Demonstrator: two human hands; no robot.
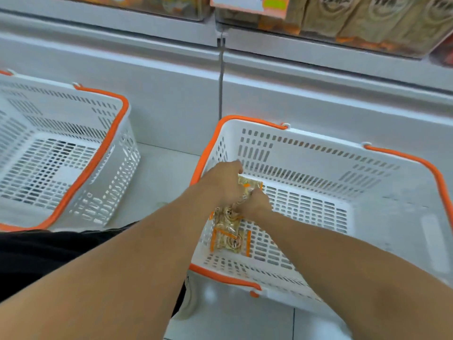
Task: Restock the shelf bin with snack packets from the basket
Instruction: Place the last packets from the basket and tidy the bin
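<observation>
Both forearms are extended into the basket [318, 153]. Packets [247, 190] are gathered by the left hand [221, 181] and right hand [257, 204], fingers curled round them. Another packet [230, 241] lies just below the grip. The pick-up step appears underway; next, a lift to the bin [367, 42], well above, is called for.

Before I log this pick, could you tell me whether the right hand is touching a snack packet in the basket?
Touching: the head view shows the right hand with fingers curled onto the snack packet inside the basket.
</observation>
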